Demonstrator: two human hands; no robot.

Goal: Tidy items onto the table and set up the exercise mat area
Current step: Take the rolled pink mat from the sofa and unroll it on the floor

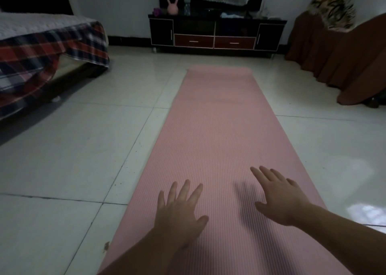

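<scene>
A left hand (179,212) and right hand (277,197) spread open-fingered over a pink mat (217,128) on tiled floor (83,149), a cabinet (215,34) far ahead. Dim light blurs the cabinet top.

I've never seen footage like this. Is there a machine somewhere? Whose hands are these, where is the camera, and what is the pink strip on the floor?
There is no machine here. A person wears a wide-angle camera on the head, which looks forward and down, so you see their own arms. The left hand and the right hand are spread open over a pink exercise mat rolled out on the tiled floor. Neither hand holds anything, and I cannot tell whether they touch the mat. Beyond the mat, a low dark cabinet carries a pink kettlebell. A bed with a plaid cover stands to the left.
</scene>
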